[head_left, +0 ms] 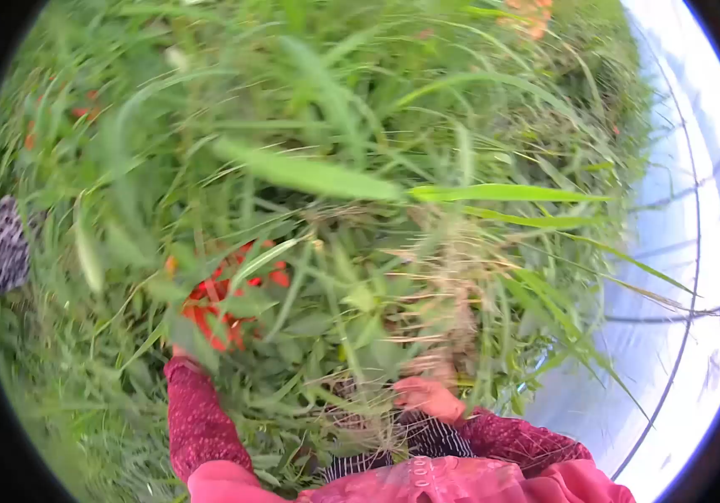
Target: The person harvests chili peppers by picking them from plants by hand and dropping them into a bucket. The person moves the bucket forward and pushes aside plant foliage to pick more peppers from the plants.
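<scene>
Bright red peppers [216, 302] hang in a cluster among green leaves, left of centre. My left hand [179, 349] reaches in just below them; leaves hide its fingers, and only a bit of skin shows past the dark red dotted sleeve. My right hand [429, 397] is near the body at the lower middle, its fingers curled at dry, pale stems [452, 323]. Whether it grips these stems is too blurred to tell.
Tall green grass [318, 172] crosses the view. At the left edge is part of another person in patterned cloth [4, 251]. More red shows at upper left [86, 109]. Pale plastic sheeting [662, 369] with dark lines curves along the right.
</scene>
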Available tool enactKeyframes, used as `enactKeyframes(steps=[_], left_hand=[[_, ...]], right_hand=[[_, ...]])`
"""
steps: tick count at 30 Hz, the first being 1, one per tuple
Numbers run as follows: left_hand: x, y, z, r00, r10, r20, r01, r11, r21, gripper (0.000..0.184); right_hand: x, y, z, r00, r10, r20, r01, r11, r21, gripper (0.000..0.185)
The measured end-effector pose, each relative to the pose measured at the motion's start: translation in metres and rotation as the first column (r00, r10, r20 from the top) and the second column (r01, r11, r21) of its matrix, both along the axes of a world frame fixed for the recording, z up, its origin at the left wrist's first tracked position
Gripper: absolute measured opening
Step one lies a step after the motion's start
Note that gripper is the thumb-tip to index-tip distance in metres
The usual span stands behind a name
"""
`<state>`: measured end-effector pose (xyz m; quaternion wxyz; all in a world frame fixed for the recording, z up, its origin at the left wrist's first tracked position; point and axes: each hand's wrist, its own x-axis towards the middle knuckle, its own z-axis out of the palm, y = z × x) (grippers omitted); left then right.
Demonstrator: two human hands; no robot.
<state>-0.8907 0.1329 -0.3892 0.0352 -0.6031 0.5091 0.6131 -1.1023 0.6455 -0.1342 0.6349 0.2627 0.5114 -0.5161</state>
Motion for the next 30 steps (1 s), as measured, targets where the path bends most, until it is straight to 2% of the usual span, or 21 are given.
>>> enactKeyframes(steps=[1, 2, 3, 5, 6, 7, 9, 11, 12, 13, 15, 16, 17, 19, 21, 23, 25, 27, 28, 29, 30], left_hand=[[0.002, 0.001, 0.001, 1.000, -0.010, -0.025, 0.010, 1.000, 0.021, 0.034], [0.000, 0.003, 0.008, 0.999, -0.020, -0.039, 0.022, 0.999, 0.040, 0.034], [-0.005, 0.007, 0.013, 0.998, -0.028, -0.053, 0.031, 0.998, 0.060, 0.033], [-0.001, 0.003, 0.007, 0.993, -0.061, -0.105, 0.071, 0.993, 0.090, 0.032], [-0.006, 0.004, 0.008, 0.987, -0.087, -0.136, 0.101, 0.989, 0.104, 0.031], [-0.009, 0.004, 0.008, 0.979, -0.115, -0.166, 0.135, 0.985, 0.111, 0.030], [-0.022, 0.005, 0.017, 0.952, -0.200, -0.231, 0.230, 0.967, 0.111, 0.029], [-0.038, 0.004, 0.034, 0.896, -0.303, -0.325, 0.349, 0.933, 0.090, 0.028], [-0.046, 0.004, 0.045, 0.859, -0.348, -0.377, 0.401, 0.914, 0.070, 0.027], [-0.033, 0.000, 0.035, 0.849, -0.367, -0.381, 0.419, 0.906, 0.059, 0.027], [-0.020, -0.022, 0.000, 0.918, -0.396, -0.017, 0.396, 0.916, 0.057, 0.032], [-0.050, -0.006, 0.042, 0.995, -0.101, 0.024, 0.096, 0.982, 0.164, 0.032], [-0.063, -0.010, 0.069, 0.992, -0.127, 0.025, 0.122, 0.979, 0.163, 0.032], [-0.073, -0.014, 0.121, 0.968, -0.189, 0.165, 0.147, 0.961, 0.236, 0.035], [-0.079, 0.000, 0.163, 0.982, -0.160, 0.105, 0.133, 0.965, 0.226, 0.037], [-0.082, 0.013, 0.205, 0.993, -0.116, 0.033, 0.107, 0.971, 0.215, 0.039], [-0.091, 0.015, 0.249, 0.980, -0.147, 0.137, 0.114, 0.968, 0.223, 0.043], [-0.096, 0.018, 0.281, 0.984, -0.144, 0.102, 0.118, 0.967, 0.226, 0.043], [-0.096, 0.017, 0.295, 0.987, -0.126, 0.096, 0.100, 0.966, 0.236, 0.043], [-0.092, 0.016, 0.305, 0.989, -0.127, 0.079, 0.107, 0.969, 0.225, 0.043], [-0.090, 0.014, 0.317, 0.983, -0.160, 0.085, 0.139, 0.967, 0.216, 0.043]], right_hand=[[0.002, 0.002, 0.012, 0.998, -0.054, 0.019, 0.055, 0.998, -0.020, 0.030], [0.012, 0.004, 0.008, 0.996, 0.056, 0.076, -0.066, 0.989, 0.132, 0.030], [0.015, 0.013, 0.007, 0.995, 0.037, 0.091, -0.050, 0.989, 0.142, 0.031], [0.040, 0.008, -0.008, 0.999, 0.050, 0.005, -0.050, 0.989, 0.142, 0.031], [0.047, 0.005, -0.012, 0.993, 0.120, -0.015, -0.116, 0.979, 0.170, 0.031], [0.062, 0.009, -0.022, 0.996, 0.059, -0.061, -0.051, 0.991, 0.124, 0.031], [0.067, 0.016, -0.031, 0.986, -0.164, 0.038, 0.159, 0.982, 0.105, 0.029], [0.046, 0.016, -0.021, 0.990, 0.103, -0.095, -0.087, 0.983, 0.163, 0.030], [0.039, 0.021, -0.023, 0.935, 0.232, -0.269, -0.190, 0.966, 0.174, 0.029], [0.039, 0.036, -0.030, 0.958, 0.125, -0.259, -0.093, 0.987, 0.132, 0.027], [0.018, 0.033, -0.018, 0.930, 0.089, -0.358, 0.009, 0.964, 0.264, 0.029], [0.004, 0.030, -0.016, 0.901, 0.084, -0.426, 0.045, 0.957, 0.285, 0.029], [-0.010, 0.026, -0.010, 0.873, 0.081, -0.480, 0.084, 0.946, 0.312, 0.029], [-0.034, 0.032, 0.001, 0.727, 0.003, -0.686, 0.253, 0.928, 0.273, 0.029], [-0.075, 0.029, 0.020, 0.528, 0.244, -0.814, 0.218, 0.887, 0.407, 0.030], [-0.099, 0.047, 0.018, 0.366, 0.279, -0.888, 0.304, 0.866, 0.398, 0.035], [-0.121, 0.061, 0.026, 0.250, 0.523, -0.815, 0.344, 0.739, 0.580, 0.046], [-0.137, 0.072, 0.031, 0.197, 0.665, -0.721, 0.350, 0.639, 0.685, 0.059], [-0.142, 0.080, 0.024, 0.183, 0.726, -0.663, 0.347, 0.583, 0.734, 0.070], [-0.147, 0.082, 0.019, 0.172, 0.719, -0.674, 0.362, 0.590, 0.722, 0.070], [-0.148, 0.085, 0.015, 0.249, 0.736, -0.629, 0.322, 0.550, 0.771, 0.075]])
